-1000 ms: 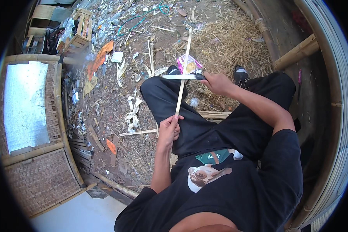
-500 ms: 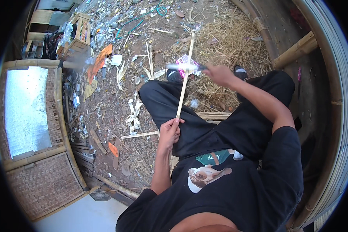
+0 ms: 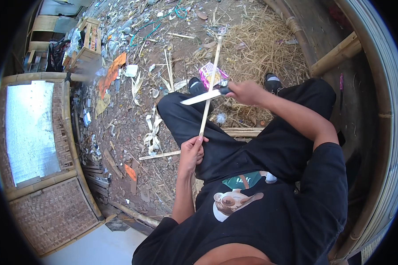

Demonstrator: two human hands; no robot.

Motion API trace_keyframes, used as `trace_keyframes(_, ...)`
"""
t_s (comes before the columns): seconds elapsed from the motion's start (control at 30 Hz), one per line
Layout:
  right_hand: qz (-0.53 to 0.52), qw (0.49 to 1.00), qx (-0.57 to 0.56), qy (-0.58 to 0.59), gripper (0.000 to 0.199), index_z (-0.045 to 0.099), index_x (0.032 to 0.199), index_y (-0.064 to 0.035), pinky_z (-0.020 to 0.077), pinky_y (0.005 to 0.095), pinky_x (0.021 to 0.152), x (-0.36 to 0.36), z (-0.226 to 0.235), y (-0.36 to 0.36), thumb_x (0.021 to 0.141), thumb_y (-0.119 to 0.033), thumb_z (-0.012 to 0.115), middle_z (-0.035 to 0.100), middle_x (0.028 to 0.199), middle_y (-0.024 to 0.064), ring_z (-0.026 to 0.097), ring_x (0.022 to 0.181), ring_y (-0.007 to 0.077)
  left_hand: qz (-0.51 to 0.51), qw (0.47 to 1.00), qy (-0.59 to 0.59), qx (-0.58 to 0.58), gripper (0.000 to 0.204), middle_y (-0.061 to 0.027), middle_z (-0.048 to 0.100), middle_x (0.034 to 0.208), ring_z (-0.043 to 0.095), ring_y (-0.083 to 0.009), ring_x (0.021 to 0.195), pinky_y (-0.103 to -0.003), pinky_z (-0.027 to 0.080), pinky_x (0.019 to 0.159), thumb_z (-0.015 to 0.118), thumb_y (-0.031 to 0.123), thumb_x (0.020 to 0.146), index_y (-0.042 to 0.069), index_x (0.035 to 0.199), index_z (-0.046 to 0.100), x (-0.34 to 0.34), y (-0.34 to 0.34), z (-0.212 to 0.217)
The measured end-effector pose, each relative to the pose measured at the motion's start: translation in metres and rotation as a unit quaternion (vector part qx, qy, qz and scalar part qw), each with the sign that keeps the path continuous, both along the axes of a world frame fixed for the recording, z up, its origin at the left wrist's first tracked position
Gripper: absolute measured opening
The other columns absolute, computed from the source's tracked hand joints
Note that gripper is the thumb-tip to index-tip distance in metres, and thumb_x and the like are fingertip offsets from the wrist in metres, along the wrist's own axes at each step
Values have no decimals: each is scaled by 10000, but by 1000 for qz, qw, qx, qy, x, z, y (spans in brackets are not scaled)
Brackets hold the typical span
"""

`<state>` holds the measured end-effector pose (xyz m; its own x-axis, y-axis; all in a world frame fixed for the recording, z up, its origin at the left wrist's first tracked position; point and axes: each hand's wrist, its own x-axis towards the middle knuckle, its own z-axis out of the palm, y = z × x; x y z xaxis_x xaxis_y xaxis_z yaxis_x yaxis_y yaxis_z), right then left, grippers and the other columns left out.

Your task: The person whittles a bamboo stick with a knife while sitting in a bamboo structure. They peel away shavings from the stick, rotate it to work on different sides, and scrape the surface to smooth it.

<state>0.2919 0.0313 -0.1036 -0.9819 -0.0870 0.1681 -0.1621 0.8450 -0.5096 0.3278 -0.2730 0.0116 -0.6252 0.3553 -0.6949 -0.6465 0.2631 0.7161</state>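
Observation:
My left hand (image 3: pixel 192 153) grips the near end of a long, pale bamboo strip (image 3: pixel 205 115), with the thumb laid along its top. The strip slants up and away, past my left knee, over the ground. In my right hand (image 3: pixel 248 92) is a knife (image 3: pixel 200 97) with a dark handle, my fingers wrapped round it. Its broad, light blade points left and lies across the strip, roughly midway along it. Whether the edge touches the strip, I cannot tell.
Dry straw shavings (image 3: pixel 269 53) cover the ground beyond my feet. A pink wrapper (image 3: pixel 207 73) lies near my left shoe. More cut strips (image 3: pixel 159 155) and litter are scattered to the left. A wooden crate (image 3: pixel 89 44) stands far left; a bamboo-framed woven panel (image 3: pixel 53 212) is nearer.
The knife in my right hand has come nearer to me along the bamboo strip, and its blade now tilts down to the left. My left hand has hardly moved.

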Motion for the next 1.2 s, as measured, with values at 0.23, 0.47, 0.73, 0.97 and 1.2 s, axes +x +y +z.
trace_keyframes(0.23, -232, 962, -66, -128, 358, 481, 899, -72, 475, 430, 492, -19, 6, 21, 946, -418, 402, 595, 637, 108, 618, 578, 314, -17, 999, 24, -12, 265, 89, 288, 491, 213, 5, 372, -177, 136, 337, 488, 263, 960, 19, 916, 582, -4, 1, -3)
trace_keyframes(0.47, -171, 980, 73, -77, 390, 515, 948, -44, 500, 413, 511, -34, -30, 57, 968, -398, 354, 611, 676, 114, 636, 619, 317, -29, 999, 3, -14, 264, 87, 292, 494, 207, 1, 371, -178, 136, 337, 481, 253, 962, 15, 905, 578, 3, -3, 6)
trace_keyframes(0.73, -256, 946, -12, -200, 454, 518, 1022, 20, 493, 483, 740, -18, 12, 31, 965, -399, 353, 632, 875, 225, 633, 844, 358, 26, 998, -35, 39, 267, 74, 313, 490, 227, -5, 372, -176, 150, 332, 470, 258, 967, 19, 917, 579, -6, -3, 3)
trace_keyframes(0.97, -336, 896, -242, -159, 442, 497, 1024, 29, 472, 430, 687, -25, 1, 45, 936, -400, 435, 607, 790, 183, 617, 747, 317, 14, 998, -27, 56, 276, 74, 311, 501, 201, 2, 364, -171, 145, 320, 458, 268, 969, 20, 918, 568, -8, 2, 1)
trace_keyframes(1.2, -155, 814, -560, 2, 234, 502, 918, -9, 403, 233, 480, -22, 38, 18, 849, -202, 614, 550, 667, 14, 526, 551, 87, 3, 1000, -9, 20, 283, 75, 335, 513, 228, 4, 379, -164, 168, 336, 470, 285, 965, 25, 936, 578, -8, 11, 4)
